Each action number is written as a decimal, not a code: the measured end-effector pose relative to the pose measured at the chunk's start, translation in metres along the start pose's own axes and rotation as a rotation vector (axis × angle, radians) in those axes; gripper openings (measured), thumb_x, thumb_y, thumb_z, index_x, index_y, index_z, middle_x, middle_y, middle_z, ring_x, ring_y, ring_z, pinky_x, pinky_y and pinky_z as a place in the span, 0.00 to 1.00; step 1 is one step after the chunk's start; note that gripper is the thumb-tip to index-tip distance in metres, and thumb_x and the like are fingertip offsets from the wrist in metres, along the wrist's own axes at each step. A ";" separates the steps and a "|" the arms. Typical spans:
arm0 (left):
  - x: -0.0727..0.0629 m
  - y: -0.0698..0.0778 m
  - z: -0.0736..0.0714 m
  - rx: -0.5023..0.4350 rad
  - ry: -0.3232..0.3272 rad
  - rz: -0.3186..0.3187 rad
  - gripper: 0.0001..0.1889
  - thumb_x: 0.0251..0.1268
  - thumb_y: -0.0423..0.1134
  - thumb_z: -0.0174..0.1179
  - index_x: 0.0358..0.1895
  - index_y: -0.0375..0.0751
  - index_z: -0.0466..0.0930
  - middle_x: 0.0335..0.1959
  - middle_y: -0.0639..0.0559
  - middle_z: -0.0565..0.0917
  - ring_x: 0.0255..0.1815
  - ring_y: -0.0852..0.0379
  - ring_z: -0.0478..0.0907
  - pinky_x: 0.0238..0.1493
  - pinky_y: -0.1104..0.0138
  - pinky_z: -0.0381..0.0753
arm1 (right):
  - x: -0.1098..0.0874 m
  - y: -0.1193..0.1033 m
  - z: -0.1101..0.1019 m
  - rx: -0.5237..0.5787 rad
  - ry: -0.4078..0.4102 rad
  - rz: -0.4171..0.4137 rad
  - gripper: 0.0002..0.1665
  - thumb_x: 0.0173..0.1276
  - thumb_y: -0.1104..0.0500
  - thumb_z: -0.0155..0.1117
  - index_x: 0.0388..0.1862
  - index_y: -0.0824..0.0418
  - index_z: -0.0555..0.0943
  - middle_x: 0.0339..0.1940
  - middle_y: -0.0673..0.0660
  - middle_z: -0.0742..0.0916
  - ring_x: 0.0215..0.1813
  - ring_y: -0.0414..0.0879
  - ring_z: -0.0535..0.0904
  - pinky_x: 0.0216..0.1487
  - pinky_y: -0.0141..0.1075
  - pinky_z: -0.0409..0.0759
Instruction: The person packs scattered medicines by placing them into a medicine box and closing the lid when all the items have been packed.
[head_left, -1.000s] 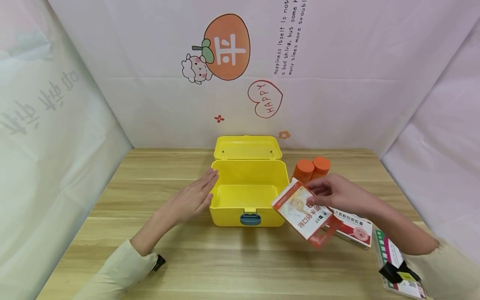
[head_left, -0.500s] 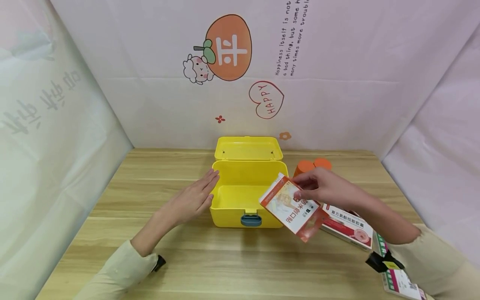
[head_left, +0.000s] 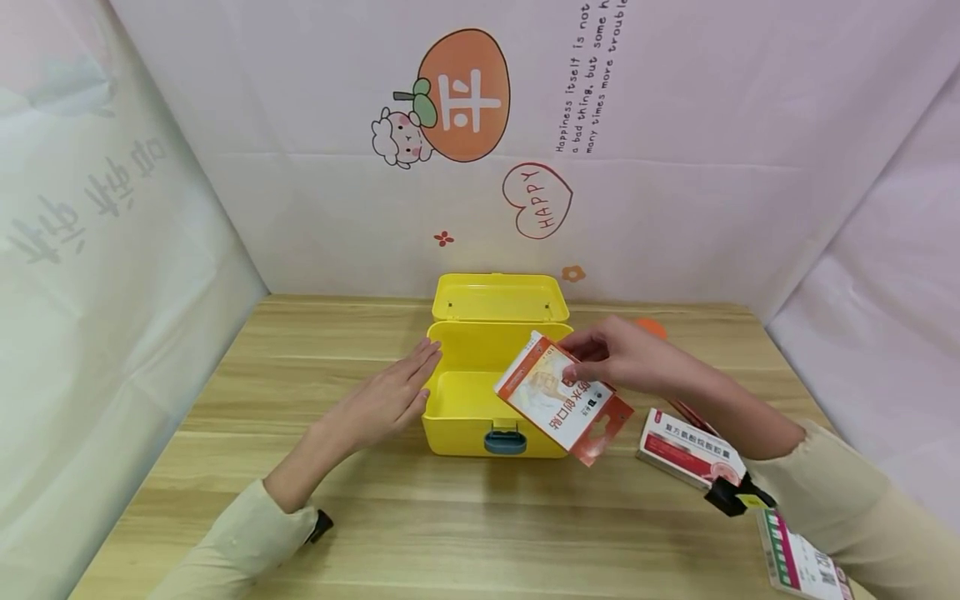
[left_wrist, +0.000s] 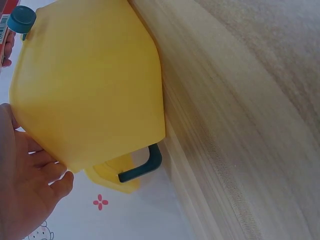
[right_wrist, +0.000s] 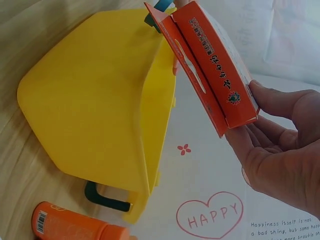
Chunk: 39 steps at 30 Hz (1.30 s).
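A yellow storage box (head_left: 457, 438) stands on the wooden table with its lid (head_left: 501, 298) swung back and a blue-grey latch (head_left: 505, 442) in front. My left hand (head_left: 381, 402) lies along its left side; in the left wrist view the straight fingers (left_wrist: 47, 167) touch the wall near the rim. In my right hand (head_left: 626, 358) is an orange-and-white box of adhesive bandages (head_left: 551, 400), pinched between thumb and fingers. It is tilted and overlaps the storage box's right front opening in the head view. The right wrist view shows its hang tab (right_wrist: 192, 75) toward the storage box.
Right of the storage box lies a red-and-white medicine box (head_left: 686, 446). Nearer the front right is a green, magenta and white box (head_left: 802, 557), partly behind the sleeve. An orange bottle (right_wrist: 75, 222) stands beside the storage box. A white printed backdrop (head_left: 337, 225) closes off the back.
My right hand has carried the bandage box leftward and slightly up, from beside the storage box's right edge to over its opening. The left hand has stayed in place.
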<state>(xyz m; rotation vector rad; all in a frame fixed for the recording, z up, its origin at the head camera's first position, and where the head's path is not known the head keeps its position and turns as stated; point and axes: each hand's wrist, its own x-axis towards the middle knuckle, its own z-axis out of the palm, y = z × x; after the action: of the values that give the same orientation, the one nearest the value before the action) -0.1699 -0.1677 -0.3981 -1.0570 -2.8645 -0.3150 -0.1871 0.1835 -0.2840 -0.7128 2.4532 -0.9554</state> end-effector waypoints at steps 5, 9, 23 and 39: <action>0.000 0.000 0.000 -0.008 -0.002 -0.009 0.31 0.81 0.46 0.38 0.79 0.33 0.51 0.82 0.43 0.51 0.83 0.47 0.47 0.78 0.50 0.60 | 0.010 -0.005 0.000 -0.031 0.008 -0.018 0.23 0.67 0.60 0.68 0.60 0.68 0.81 0.41 0.55 0.90 0.38 0.43 0.84 0.41 0.31 0.84; 0.001 0.000 0.000 -0.007 -0.003 -0.010 0.31 0.81 0.46 0.38 0.79 0.34 0.51 0.82 0.43 0.51 0.83 0.47 0.48 0.78 0.50 0.60 | 0.017 -0.010 0.000 -0.010 0.002 -0.031 0.23 0.67 0.60 0.68 0.59 0.69 0.81 0.43 0.57 0.90 0.39 0.44 0.84 0.43 0.33 0.85; 0.002 0.001 -0.002 0.000 -0.010 -0.016 0.31 0.81 0.47 0.37 0.78 0.33 0.51 0.82 0.43 0.51 0.83 0.47 0.47 0.79 0.51 0.59 | 0.047 -0.020 -0.003 -0.051 -0.011 -0.082 0.19 0.67 0.62 0.68 0.54 0.68 0.83 0.41 0.57 0.90 0.39 0.45 0.84 0.44 0.35 0.85; 0.003 0.000 -0.001 -0.005 -0.019 -0.030 0.31 0.81 0.47 0.37 0.79 0.34 0.51 0.82 0.43 0.51 0.83 0.47 0.47 0.78 0.52 0.59 | 0.075 -0.025 -0.001 -0.072 -0.011 -0.053 0.19 0.67 0.59 0.69 0.55 0.65 0.84 0.42 0.57 0.91 0.39 0.44 0.85 0.42 0.33 0.85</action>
<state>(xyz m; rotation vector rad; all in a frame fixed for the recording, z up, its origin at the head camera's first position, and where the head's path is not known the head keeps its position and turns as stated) -0.1721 -0.1662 -0.3966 -1.0247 -2.9004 -0.3159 -0.2386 0.1234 -0.2795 -0.8091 2.4815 -0.8835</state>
